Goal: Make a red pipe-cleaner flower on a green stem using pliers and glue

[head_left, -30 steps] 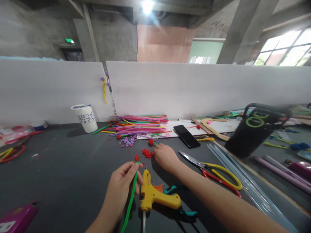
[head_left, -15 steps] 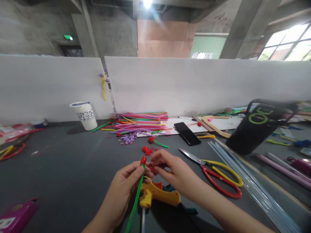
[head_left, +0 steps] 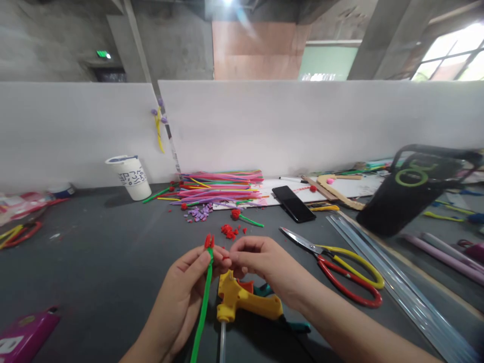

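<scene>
My left hand [head_left: 179, 288] is closed on a green pipe cleaner stem [head_left: 202, 305] that carries red tips [head_left: 209, 241] at its upper end. My right hand [head_left: 269, 267] meets the left fingertips, its thumb and fingers pinching a small red piece [head_left: 226, 257], partly covered by the fingers. Just below both hands lies a yellow hot glue gun [head_left: 251, 304] with a clear glue stick [head_left: 223, 340] in its back. Beyond the fingers sit a pile of red bits [head_left: 228, 231] and a red flower [head_left: 235, 215] on a green stem.
Scissors [head_left: 342, 262] with red and yellow handles lie right of my right hand, near clear glue sticks [head_left: 397, 287]. Farther back are a phone [head_left: 293, 203], bundled pipe cleaners [head_left: 223, 186], purple bits [head_left: 200, 213], a white cup [head_left: 132, 179] and a black tumbler [head_left: 404, 196].
Both hands have shifted slightly left, with the stem tilting more upright. The right fingertips have come against the left ones at the small red piece. The view has tipped down a little.
</scene>
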Tool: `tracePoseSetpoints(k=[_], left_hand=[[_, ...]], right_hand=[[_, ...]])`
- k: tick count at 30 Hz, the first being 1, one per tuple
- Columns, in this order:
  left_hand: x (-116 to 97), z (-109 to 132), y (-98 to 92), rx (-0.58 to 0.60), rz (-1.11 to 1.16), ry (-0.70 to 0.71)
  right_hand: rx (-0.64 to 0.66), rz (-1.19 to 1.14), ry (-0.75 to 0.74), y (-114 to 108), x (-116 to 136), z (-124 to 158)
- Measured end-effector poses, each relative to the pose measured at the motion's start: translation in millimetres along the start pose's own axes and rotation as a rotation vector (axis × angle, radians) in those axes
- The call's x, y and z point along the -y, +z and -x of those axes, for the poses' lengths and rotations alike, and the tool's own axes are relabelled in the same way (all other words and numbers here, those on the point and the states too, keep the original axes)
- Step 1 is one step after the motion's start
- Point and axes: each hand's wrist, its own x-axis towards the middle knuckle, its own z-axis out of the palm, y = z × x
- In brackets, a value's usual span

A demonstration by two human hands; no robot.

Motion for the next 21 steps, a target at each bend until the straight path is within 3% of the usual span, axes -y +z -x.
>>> tracePoseSetpoints(k=[6,14,21], left_hand=[[3,3,-0.9,0.028,-0.147,-0.044],[10,5,0.1,0.023,-0.287,-0.176],[8,4,2.3,0.02,-0.398,-0.15]], right_hand=[[-0.123,0.027,-0.082,-5,16,4],[-0.131,0.63,-0.304,-4,32,18],[-0.137,0.799,-0.368,-4,27,15]])
